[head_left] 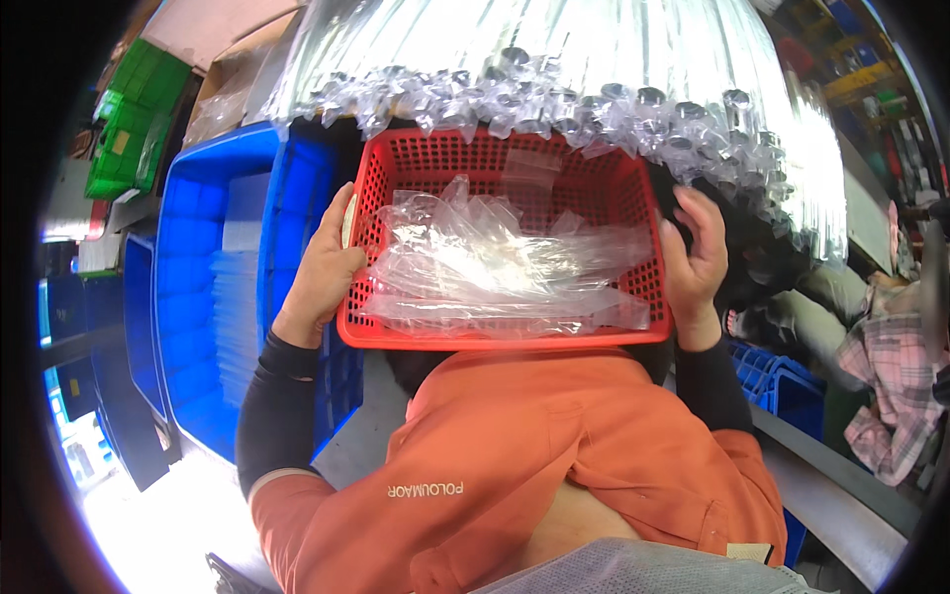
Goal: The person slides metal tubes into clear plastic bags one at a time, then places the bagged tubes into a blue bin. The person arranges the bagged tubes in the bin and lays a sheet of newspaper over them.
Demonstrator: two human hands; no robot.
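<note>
A red perforated plastic basket is in front of my body, close against my orange shirt. Inside it lies a loose pile of clear plastic bags, crumpled in the middle and flatter along the near side. My left hand is closed on the basket's left side, its fingertips partly hidden; a small pale strip shows beside the fingers. At the basket's right side is my right hand, thumb by the rim, fingers bent and apart from the thumb, with nothing seen between them.
Long clear-wrapped pieces with dark round ends are stacked just beyond the basket. A large blue crate with stacked pale sheets stands at left, green crates farther off. At right are a seated person's plaid sleeve and a blue basket.
</note>
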